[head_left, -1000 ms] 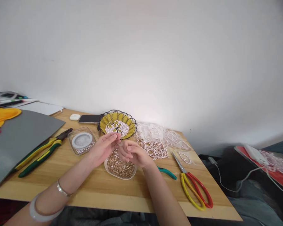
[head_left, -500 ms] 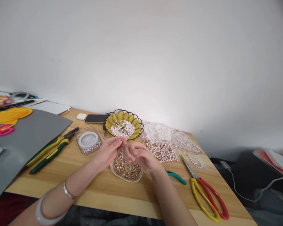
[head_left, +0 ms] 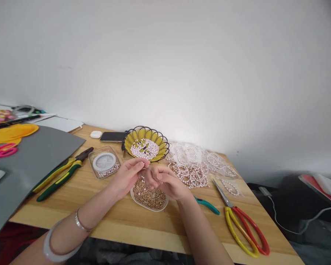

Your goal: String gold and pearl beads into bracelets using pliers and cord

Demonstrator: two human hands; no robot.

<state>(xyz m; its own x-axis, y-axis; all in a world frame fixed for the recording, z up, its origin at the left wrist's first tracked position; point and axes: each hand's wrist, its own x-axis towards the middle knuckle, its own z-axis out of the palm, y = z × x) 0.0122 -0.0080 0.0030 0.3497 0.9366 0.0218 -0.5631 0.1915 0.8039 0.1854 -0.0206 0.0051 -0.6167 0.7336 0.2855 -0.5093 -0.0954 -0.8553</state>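
Observation:
My left hand (head_left: 129, 174) is closed in a pinch, with what looks like a tiny pale bead at the fingertips. Close beside it, my right hand (head_left: 165, 179) has its fingers curled together; whatever they hold is hidden. Both hands are above a clear tub (head_left: 154, 210) of gold beads (head_left: 151, 198) with a few white ones among them. Just behind the fingers stands a yellow basket (head_left: 161, 147) with a black wire rim, holding loose pale pink beads (head_left: 145, 148). Right of it lie strung bead strands (head_left: 194, 176) in a heap.
Left are a clear box (head_left: 104, 163) with a spool, green-yellow pliers (head_left: 62, 176), a phone (head_left: 113, 137), a white case (head_left: 96, 134) and a grey mat (head_left: 44, 154). Right are bagged bead loops (head_left: 215, 160), large scissors (head_left: 244, 228) and a teal handle (head_left: 207, 206). A wall stands behind.
The view has shifted slightly, so the table items appear a little to the right and higher. Both hands keep nearly the same pose, fingertips close together.

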